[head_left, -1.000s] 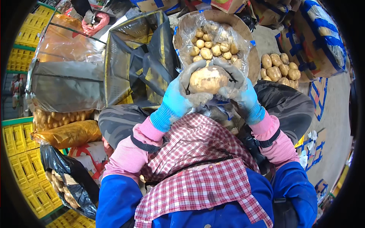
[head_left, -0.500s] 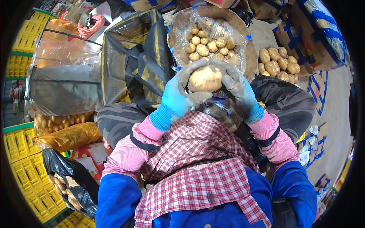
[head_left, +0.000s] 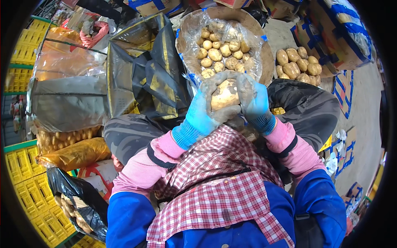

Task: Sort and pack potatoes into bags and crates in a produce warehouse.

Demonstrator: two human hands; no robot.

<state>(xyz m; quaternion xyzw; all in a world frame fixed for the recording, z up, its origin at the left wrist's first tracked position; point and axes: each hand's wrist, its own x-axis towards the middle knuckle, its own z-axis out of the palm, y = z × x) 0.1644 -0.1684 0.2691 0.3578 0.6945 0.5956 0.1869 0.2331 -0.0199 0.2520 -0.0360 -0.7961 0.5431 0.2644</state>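
Observation:
A large pale potato [head_left: 225,96] with brown patches is held between my two gloved hands, in front of my lap. My left hand [head_left: 209,103], in a blue glove with a grey palm, curls around its left side. On the other side my right hand [head_left: 250,94], gloved alike, closes against the potato. Just beyond them stands a round cardboard container [head_left: 266,62] lined with clear plastic. Several potatoes [head_left: 225,50] lie inside it; my hands partly cover its near edge.
A heap of larger potatoes [head_left: 298,66] sits right of the container, beside taped cardboard boxes [head_left: 345,39]. To the left are a black-and-yellow bag [head_left: 159,78], a grey plastic-covered stand [head_left: 68,97], a netted potato sack [head_left: 66,138] and yellow crates [head_left: 31,182]. Dark trouser legs show at the top left.
Both hands have come slightly closer to my lap with the potato, which has been turned between them. The fingers now cover more of it. Another person's legs have appeared at the top left.

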